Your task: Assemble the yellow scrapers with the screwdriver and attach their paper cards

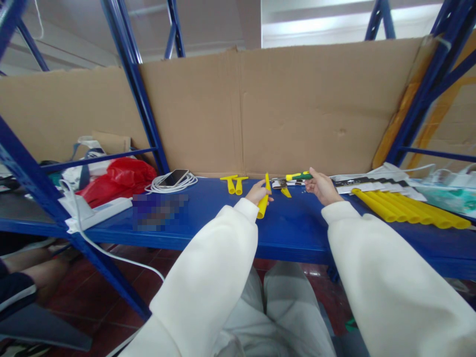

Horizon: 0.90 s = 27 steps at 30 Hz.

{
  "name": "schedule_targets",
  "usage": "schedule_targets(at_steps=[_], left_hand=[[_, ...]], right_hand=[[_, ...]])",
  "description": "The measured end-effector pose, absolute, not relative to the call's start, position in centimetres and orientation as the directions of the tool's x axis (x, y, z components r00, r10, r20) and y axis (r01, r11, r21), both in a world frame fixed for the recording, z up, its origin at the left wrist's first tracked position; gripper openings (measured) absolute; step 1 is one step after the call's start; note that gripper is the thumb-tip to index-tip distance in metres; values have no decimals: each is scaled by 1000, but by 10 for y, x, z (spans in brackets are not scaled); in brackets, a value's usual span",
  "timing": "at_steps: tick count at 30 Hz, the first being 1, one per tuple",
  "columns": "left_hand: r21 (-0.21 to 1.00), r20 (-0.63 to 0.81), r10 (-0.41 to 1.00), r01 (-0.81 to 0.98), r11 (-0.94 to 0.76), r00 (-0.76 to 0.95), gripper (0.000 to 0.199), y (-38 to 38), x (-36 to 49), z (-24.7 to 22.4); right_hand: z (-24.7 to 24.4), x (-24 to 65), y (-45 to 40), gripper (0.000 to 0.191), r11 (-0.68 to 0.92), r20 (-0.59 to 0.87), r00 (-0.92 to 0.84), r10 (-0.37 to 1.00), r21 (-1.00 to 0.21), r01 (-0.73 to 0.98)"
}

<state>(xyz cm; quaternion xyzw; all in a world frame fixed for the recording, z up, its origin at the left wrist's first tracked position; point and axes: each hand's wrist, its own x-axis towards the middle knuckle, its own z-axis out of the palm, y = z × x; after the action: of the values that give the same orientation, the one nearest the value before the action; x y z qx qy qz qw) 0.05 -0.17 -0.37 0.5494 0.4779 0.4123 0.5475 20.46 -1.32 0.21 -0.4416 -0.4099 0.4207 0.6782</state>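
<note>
My left hand (259,192) is closed around a yellow tube-shaped handle (263,207), which stands tilted with a narrow yellow part rising above my fingers. My right hand (323,186) pinches the green end of a screwdriver (298,176) with a yellow and green grip; its shaft does not show clearly. Between my hands lie a small yellow piece (286,192) and a flat black and silver item (278,183), too small to identify. Left of my left hand, two yellow T-shaped pieces (231,185) rest side by side near the cardboard.
Several yellow tubes (405,208) lie in a row at right, beside black and white packaging (379,184). A phone (173,177) sits on a coiled white cable (156,185), near a red bag (121,179) and power strip (107,210). Cardboard (297,109) backs the blue shelf (297,233).
</note>
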Motion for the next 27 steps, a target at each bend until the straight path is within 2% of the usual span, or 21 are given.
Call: schedule_targets(at_steps=[5, 12, 19, 23, 27], left_hand=[[995, -58, 978, 88, 41, 198, 77, -2, 0, -3], [995, -70, 976, 83, 54, 207, 74, -2, 1, -3], [996, -75, 982, 63, 65, 173, 74, -2, 1, -3], [997, -64, 981, 60, 54, 184, 75, -2, 1, -3], [997, -62, 976, 61, 51, 207, 76, -2, 2, -3]], right_hand=[[-1, 206, -9, 24, 271, 200, 310, 929, -940, -207], [1, 206, -13, 28, 288, 220, 282, 934, -930, -228], [5, 202, -18, 23, 280, 233, 201, 952, -927, -250], [4, 202, -16, 32, 297, 245, 257, 935, -936, -189], [2, 204, -12, 36, 298, 224, 317, 922, -932, -208]])
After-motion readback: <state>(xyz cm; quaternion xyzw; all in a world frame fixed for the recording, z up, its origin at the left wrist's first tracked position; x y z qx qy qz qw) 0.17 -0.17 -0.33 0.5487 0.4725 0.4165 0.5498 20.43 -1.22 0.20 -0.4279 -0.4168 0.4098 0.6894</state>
